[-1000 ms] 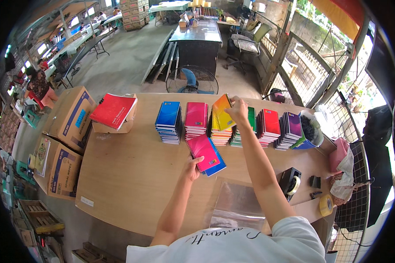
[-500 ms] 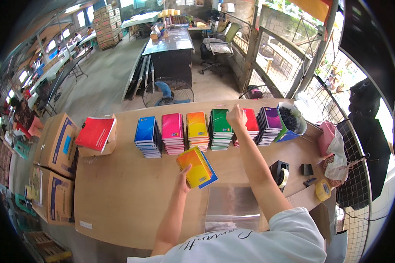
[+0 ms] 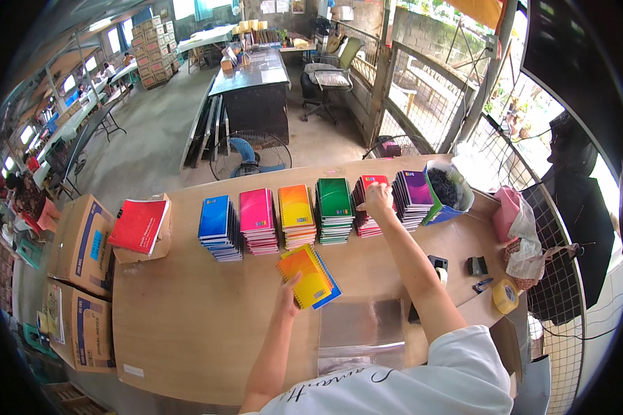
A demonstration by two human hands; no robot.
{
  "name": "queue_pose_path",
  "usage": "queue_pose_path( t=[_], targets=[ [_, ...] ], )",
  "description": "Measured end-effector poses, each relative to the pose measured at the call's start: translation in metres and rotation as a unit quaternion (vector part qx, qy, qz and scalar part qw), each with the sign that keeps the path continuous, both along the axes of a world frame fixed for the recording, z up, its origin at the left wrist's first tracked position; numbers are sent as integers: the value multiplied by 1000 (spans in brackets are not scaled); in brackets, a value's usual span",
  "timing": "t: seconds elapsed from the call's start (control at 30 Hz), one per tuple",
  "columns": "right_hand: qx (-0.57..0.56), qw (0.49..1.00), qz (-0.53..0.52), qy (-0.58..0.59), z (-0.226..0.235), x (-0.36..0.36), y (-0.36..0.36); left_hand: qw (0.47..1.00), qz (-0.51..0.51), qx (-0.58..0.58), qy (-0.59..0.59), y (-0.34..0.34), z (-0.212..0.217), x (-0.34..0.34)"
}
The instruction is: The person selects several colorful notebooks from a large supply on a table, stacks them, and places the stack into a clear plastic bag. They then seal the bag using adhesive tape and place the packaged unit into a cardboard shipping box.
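My left hand (image 3: 289, 296) grips a few spiral notebooks, a yellow-orange notebook (image 3: 306, 277) on top and a blue notebook (image 3: 330, 290) jutting out beneath. My right hand (image 3: 378, 200) reaches over the stack of red notebooks (image 3: 367, 227), its fingers apart on the top cover. This stack stands in a row on the table, between the green notebook stack (image 3: 334, 207) and the purple notebook stack (image 3: 415, 190). Farther left in the row are the yellow stack (image 3: 295, 207), pink stack (image 3: 257, 211) and blue stack (image 3: 215, 218). Clear plastic sheets (image 3: 361, 325) lie close to me.
Red books (image 3: 140, 225) rest on a carton at the table's left, beside large cardboard boxes (image 3: 83, 242). On the right are a tape dispenser (image 3: 437, 270), a yellow tape roll (image 3: 505, 297) and a pink bag (image 3: 507, 211). Beyond the table stands a fan (image 3: 248, 155).
My right hand has come down from above the gap by the green stack onto the red stack. The left hand still holds its notebooks. The whole view has shifted slightly.
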State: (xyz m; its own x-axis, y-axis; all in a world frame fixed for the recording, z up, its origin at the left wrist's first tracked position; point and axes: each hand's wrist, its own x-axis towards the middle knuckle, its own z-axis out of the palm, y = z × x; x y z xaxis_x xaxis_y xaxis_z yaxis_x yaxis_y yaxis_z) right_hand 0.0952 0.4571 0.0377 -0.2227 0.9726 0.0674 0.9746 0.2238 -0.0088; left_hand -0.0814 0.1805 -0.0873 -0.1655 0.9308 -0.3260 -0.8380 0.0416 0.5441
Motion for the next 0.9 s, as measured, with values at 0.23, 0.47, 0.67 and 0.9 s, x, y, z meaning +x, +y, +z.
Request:
queue_pose_path(
  t=[0.23,0.47,0.67,0.9],
  targets=[
    [84,986,88,117,19,45,13,995,-86,-47,-11,19,17,9],
    [9,759,588,278,68,22,-128,989,-128,29,-62,14,28,10],
    [-99,767,611,170,55,21,-152,983,-181,0,-23,-12,22,15],
    [142,946,254,141,-15,-40,-54,997,-75,-28,-18,8,23,30]
  ],
)
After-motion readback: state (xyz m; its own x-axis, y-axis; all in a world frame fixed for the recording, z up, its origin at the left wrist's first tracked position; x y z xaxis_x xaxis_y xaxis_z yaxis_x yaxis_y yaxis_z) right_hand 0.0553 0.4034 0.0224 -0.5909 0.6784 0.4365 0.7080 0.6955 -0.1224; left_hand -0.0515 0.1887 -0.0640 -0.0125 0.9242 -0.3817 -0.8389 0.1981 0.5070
